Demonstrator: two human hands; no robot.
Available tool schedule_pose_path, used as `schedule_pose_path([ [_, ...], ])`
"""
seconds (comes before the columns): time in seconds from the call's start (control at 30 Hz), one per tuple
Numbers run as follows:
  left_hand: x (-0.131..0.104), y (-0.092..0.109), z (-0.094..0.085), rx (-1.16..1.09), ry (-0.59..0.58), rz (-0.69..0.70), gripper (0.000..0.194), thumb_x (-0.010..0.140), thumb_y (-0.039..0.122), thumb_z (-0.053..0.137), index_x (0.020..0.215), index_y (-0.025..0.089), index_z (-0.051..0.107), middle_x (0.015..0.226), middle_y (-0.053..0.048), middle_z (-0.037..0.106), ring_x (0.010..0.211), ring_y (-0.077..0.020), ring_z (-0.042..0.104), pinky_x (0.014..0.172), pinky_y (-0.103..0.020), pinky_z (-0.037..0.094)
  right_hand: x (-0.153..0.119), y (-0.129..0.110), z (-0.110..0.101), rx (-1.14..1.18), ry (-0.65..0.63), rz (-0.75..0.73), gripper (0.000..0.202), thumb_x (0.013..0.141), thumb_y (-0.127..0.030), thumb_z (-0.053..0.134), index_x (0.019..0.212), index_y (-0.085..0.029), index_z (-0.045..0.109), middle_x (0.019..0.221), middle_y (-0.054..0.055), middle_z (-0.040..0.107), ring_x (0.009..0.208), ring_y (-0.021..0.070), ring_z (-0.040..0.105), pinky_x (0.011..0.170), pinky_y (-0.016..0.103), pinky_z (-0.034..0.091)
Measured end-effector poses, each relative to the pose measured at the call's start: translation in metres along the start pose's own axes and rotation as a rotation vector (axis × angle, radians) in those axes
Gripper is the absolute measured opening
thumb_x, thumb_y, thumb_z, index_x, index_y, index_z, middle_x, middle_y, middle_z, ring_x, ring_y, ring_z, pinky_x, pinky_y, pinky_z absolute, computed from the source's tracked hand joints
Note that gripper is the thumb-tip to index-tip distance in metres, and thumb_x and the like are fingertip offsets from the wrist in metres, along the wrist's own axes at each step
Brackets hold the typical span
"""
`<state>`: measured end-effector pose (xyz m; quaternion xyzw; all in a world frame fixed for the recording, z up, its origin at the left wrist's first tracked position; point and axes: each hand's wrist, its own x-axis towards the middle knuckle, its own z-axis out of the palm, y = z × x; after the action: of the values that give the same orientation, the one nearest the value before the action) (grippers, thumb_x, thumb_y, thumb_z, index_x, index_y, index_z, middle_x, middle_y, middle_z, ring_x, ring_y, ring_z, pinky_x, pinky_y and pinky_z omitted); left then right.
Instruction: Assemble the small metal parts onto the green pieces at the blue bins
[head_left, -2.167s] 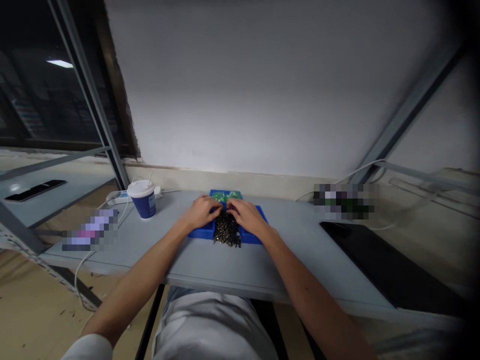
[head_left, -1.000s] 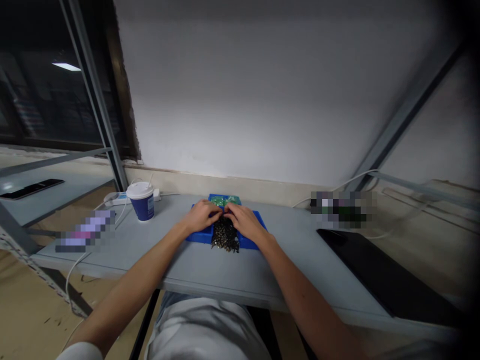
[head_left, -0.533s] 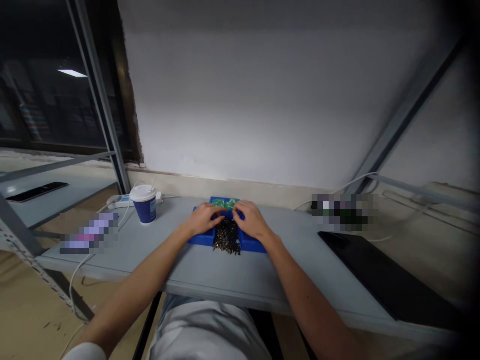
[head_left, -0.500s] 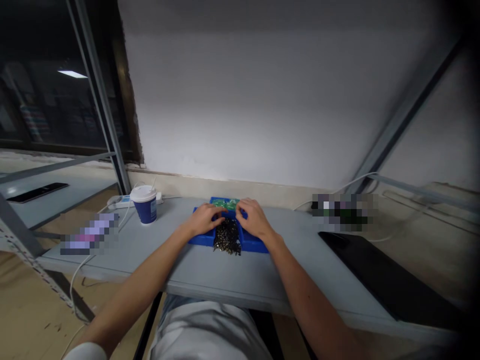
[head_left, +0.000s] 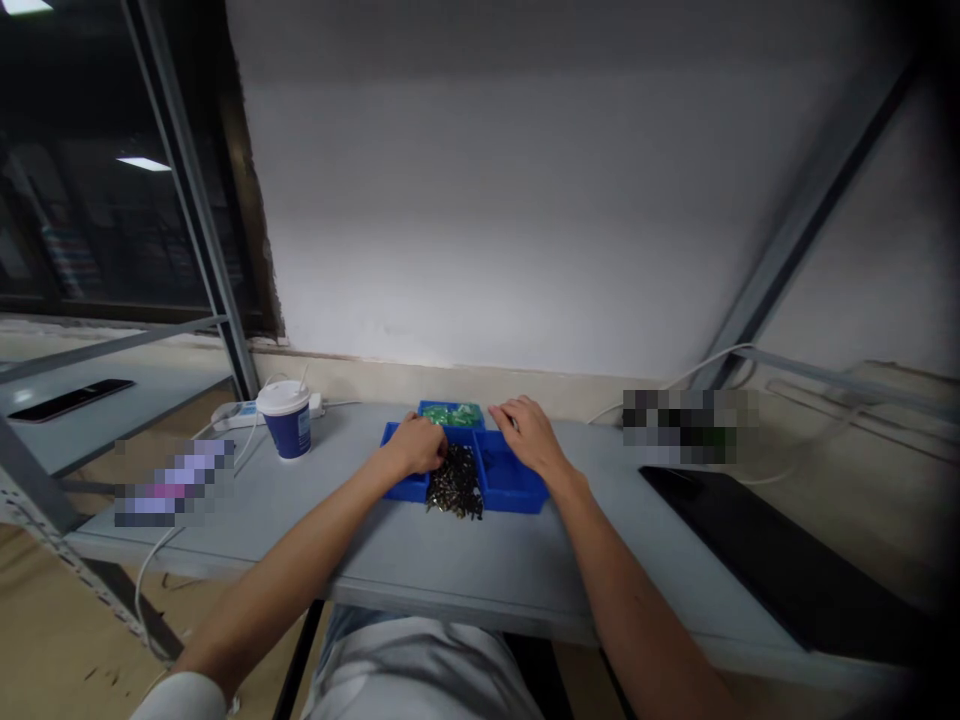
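A pile of small screw-like metal pieces (head_left: 455,484), dark and brassy, fills the middle of a blue divided tray (head_left: 517,490) and spills over its front edge. My left hand (head_left: 420,444) is closed at the pile's left side, its fingertips bent down against the pieces; what they pinch is too small to make out. Above the back of the right compartment hangs my right hand (head_left: 529,432), its fingers loosely stretched and apart. Green plastic-wrapped stuff (head_left: 452,413) lies in a blue bin behind the pile.
To the left stand a lidded paper cup (head_left: 288,420) and a white power strip (head_left: 238,414) with cables. A blurred-out phone-like item (head_left: 176,482) lies near the left edge. At right is a flat black panel (head_left: 772,560), with pixelated items (head_left: 679,425) behind it.
My right hand has moved right, away from the pile, and its fingers have loosened. My left hand has curled down into the pile. The view has shifted slightly.
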<state>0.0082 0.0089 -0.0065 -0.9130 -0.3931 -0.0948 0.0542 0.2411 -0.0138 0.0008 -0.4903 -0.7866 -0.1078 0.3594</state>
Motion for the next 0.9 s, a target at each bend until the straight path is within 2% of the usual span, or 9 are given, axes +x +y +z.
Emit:
schedule_pose_path([
  [0.23, 0.003, 0.007, 0.000, 0.084, 0.027, -0.026, 0.002, 0.073, 0.017, 0.072, 0.073, 0.017, 0.074, 0.075, -0.012, 0.071, 0.089, -0.0322, 0.069, 0.093, -0.049, 0.048, -0.002, -0.008, 0.009, 0.030, -0.040, 0.019, 0.047, 0.105, -0.040, 0.040, 0.065, -0.022, 0.056, 0.066, 0.003, 0.060, 0.071, 0.0207, 0.055, 0.070, 0.032, 0.039],
  [0.37, 0.005, 0.002, -0.006, 0.059, 0.022, -0.025, 0.002, 0.071, 0.019, 0.076, 0.073, 0.019, 0.075, 0.075, -0.010, 0.072, 0.089, -0.0309, 0.069, 0.095, -0.048, 0.047, 0.000, -0.012, 0.014, 0.043, -0.024, -0.001, 0.045, 0.104, -0.034, 0.044, 0.061, -0.023, 0.048, 0.062, 0.002, 0.057, 0.074, 0.0216, 0.053, 0.071, 0.032, 0.039],
  [0.43, 0.005, -0.005, -0.013, 0.012, 0.060, -0.022, 0.001, 0.073, 0.021, 0.077, 0.073, 0.021, 0.076, 0.075, -0.007, 0.073, 0.087, -0.0273, 0.069, 0.095, -0.045, 0.047, 0.001, -0.015, 0.014, 0.069, -0.017, 0.000, 0.043, 0.103, -0.032, 0.046, 0.061, -0.022, 0.049, 0.063, 0.002, 0.056, 0.076, 0.0214, 0.054, 0.071, 0.032, 0.040],
  [0.53, -0.001, -0.018, -0.019, -0.160, 0.172, 0.038, 0.007, 0.081, 0.022, 0.071, 0.080, 0.024, 0.078, 0.084, -0.003, 0.075, 0.088, -0.0213, 0.067, 0.093, -0.037, 0.048, 0.000, -0.021, 0.013, 0.116, -0.068, -0.010, 0.032, 0.102, -0.028, 0.050, 0.072, -0.021, 0.057, 0.072, 0.002, 0.059, 0.077, 0.0201, 0.056, 0.072, 0.032, 0.043],
  [0.67, -0.015, -0.027, -0.013, -0.373, 0.296, 0.142, 0.012, 0.092, 0.028, 0.065, 0.090, 0.023, 0.077, 0.093, -0.001, 0.075, 0.091, -0.0180, 0.065, 0.092, -0.032, 0.047, -0.004, -0.032, 0.018, 0.135, -0.192, -0.105, 0.008, 0.097, -0.024, 0.060, 0.094, -0.022, 0.067, 0.089, 0.004, 0.066, 0.090, 0.0212, 0.060, 0.083, 0.035, 0.048],
  [0.9, -0.028, -0.021, -0.003, -0.410, 0.376, 0.166, 0.016, 0.095, 0.033, 0.063, 0.092, 0.023, 0.075, 0.094, -0.002, 0.074, 0.095, -0.0189, 0.064, 0.095, -0.036, 0.043, -0.007, -0.041, 0.028, 0.148, -0.269, -0.227, 0.010, 0.097, -0.019, 0.059, 0.097, -0.022, 0.069, 0.096, 0.006, 0.070, 0.099, 0.0226, 0.060, 0.092, 0.039, 0.049],
])
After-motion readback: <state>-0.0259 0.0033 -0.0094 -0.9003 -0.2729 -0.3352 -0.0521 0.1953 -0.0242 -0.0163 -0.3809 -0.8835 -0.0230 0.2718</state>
